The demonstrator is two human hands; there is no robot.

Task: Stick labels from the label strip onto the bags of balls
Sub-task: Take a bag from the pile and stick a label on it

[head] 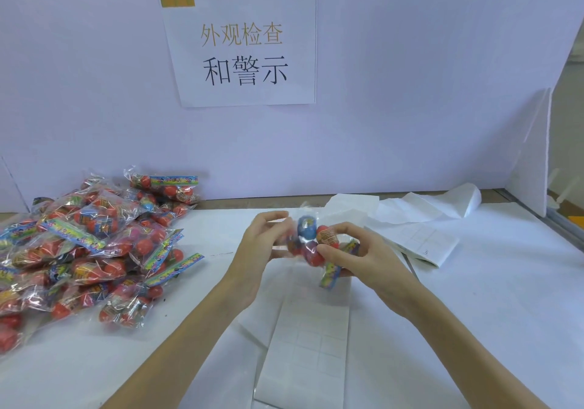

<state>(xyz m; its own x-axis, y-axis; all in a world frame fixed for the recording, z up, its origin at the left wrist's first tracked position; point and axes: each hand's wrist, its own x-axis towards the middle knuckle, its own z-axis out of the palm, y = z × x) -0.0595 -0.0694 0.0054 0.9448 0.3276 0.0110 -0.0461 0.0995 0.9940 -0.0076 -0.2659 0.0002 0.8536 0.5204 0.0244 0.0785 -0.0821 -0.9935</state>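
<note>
**Bag of Balls Held in Both Hands Above the Label Strip**

1. Held item. A clear bag of balls (311,244) is raised above the white table (474,314), roughly at the centre of the view. A blue ball sits at the top of the bag, red balls sit below it, and a colourful header card hangs down at the lower right.

2. Left hand (264,244). It grips the left end of the bag. The fingers are curled over the crinkled plastic, with the thumb underneath.

3. Right hand (354,250). It holds the right side of the bag. The thumb presses on a red ball and the fingers are curled behind the bag. Whether a label is under the thumb cannot be told.

4. Label strip (311,342). It lies flat on the table directly below the hands and extends toward the near edge. A faint grid of white labels is visible on it.

5. Surrounding items. A pile of bags (88,250) lies on the left side of the table. Loose backing paper (420,206) lies at the far right. A paper sign (243,45) with printed characters is fixed to the back wall
</note>
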